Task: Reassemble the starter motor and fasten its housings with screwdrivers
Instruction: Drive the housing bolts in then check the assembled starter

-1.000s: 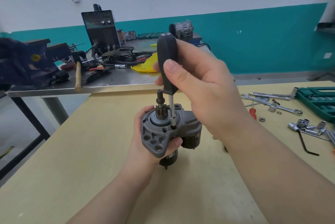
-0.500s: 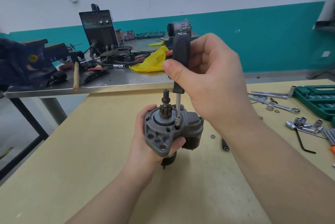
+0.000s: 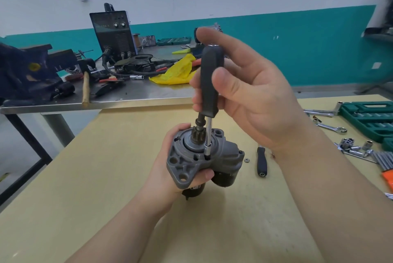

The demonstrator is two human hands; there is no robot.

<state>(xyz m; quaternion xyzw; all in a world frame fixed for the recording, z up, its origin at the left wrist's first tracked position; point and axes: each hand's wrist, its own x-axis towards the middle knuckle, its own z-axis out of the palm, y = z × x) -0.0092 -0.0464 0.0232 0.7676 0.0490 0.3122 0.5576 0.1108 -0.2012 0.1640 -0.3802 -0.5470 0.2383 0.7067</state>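
At the centre of the frame the left hand (image 3: 170,169) gripped the starter motor (image 3: 202,156) from below and behind, fingers wrapped round its black body and the thumb tip showing under the grey flange. The motor stood upright above the wooden table (image 3: 85,188), pinion gear (image 3: 196,133) pointing up.

The right hand (image 3: 251,96), upper centre, held a screwdriver (image 3: 210,84) by its black handle, thumb pressed on the near face and fingers curled round the far side, the index finger arched above the handle's cap. The driver stood nearly vertical. Its silver shaft ran down just right of the pinion, and its tip sat in a hole in the grey housing face.

Right of the motor, a second black-handled tool (image 3: 261,165) lay on the table with a small nut (image 3: 246,159) just beside it. At the right edge sat a green socket case (image 3: 370,118), wrenches (image 3: 329,127) and loose sockets (image 3: 353,148).

In the upper left, a steel bench (image 3: 127,96) carried a blue vise (image 3: 27,73), a hammer (image 3: 86,86), a black welding unit (image 3: 113,35) and a yellow cloth (image 3: 176,71).
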